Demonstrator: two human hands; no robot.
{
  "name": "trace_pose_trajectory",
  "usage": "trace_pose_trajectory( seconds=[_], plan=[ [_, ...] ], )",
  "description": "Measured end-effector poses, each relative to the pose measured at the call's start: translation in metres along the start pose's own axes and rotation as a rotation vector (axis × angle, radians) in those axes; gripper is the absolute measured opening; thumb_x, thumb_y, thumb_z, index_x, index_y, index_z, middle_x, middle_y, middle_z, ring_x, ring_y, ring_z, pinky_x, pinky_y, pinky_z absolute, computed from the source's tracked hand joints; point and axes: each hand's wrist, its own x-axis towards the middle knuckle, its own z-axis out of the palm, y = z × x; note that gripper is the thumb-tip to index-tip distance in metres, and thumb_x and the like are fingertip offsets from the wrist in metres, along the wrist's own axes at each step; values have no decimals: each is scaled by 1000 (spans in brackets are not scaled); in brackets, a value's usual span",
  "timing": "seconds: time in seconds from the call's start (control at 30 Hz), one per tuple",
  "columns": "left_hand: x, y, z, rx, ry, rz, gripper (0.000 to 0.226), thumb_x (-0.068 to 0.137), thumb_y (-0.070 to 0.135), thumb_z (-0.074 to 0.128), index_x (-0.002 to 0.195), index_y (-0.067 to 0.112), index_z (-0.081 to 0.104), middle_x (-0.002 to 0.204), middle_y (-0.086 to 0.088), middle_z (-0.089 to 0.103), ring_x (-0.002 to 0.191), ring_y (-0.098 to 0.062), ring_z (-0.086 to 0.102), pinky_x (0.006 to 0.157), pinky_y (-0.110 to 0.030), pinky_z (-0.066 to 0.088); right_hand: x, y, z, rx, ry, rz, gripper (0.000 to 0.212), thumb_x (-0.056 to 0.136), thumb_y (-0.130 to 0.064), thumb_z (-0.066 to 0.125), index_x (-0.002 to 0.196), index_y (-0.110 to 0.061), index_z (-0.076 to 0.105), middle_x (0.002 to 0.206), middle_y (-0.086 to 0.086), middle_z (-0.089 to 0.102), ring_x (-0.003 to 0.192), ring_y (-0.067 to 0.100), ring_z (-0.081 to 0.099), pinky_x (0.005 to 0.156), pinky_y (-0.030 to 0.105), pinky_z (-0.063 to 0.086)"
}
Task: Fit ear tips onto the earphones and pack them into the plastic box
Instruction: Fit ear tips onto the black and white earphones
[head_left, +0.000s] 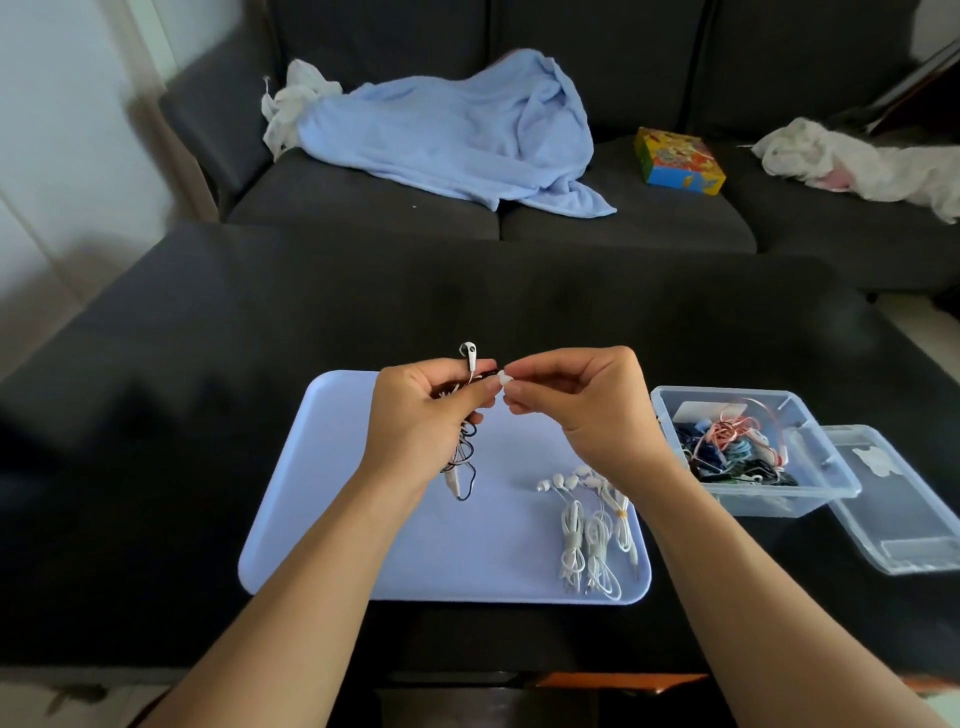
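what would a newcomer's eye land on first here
First, the two hands meeting above the lilac tray: the left hand grips a black-corded earphone, and the right hand pinches a white ear tip. Next, the clear plastic box of tangled cables to the right, and the blue blanket on the sofa behind.

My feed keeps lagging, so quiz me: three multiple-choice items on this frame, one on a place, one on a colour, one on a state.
1. Where do the bundled white earphones lie?
A on the tray
B in the plastic box
C on the sofa

2. What colour is the tray?
A red
B light blue
C green

3. What is the right hand doing?
A resting flat
B pinching a white ear tip
C gripping the lid

Answers: 1 A, they lie on the tray's right side; 2 B, its surface is pale blue; 3 B, its fingers pinch the tip.
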Motion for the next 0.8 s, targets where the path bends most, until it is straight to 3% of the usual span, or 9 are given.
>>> trace_pose_trajectory(
  seconds=[0.23,0.4,0.5,0.67,0.8],
  plan=[
    [2,-2,2,79,12,123,18,88,17,74,86,35,73,71,6,73,62,-8,67,61,-18,55,3,9,9,-112,94,-46,11,83,-9,78,94,-10,79,79,0,76,71,14,74,70,22,60],
    [3,-3,2,75,-7,144,14,89,19,73,91,32,74,72,6,73,62,-9,66,61,-20,56,5,6,9,49,106,53,13,82,-9,77,95,-7,79,78,1,77,72,18,76,68,21,59],
    [5,-2,-1,62,-23,147,13,88,21,74,92,33,74,73,6,74,63,-9,66,62,-20,56,5,1,7,181,77,130,13,82,-8,77,95,-5,78,81,8,77,76,24,76,72,28,62],
    [7,-4,1,-51,10,43,14,81,26,79,94,23,78,73,2,73,61,-9,65,61,-20,53,3,0,5,444,-2,272,26,77,-7,73,100,6,74,92,21,76,88,34,75,79,32,62],
    [5,-8,7,-44,44,10,11,86,26,76,96,22,78,72,3,72,61,-9,65,61,-21,54,1,0,6,426,9,280,29,75,-11,72,101,3,75,93,18,76,89,32,75,78,30,62]
  ],
)
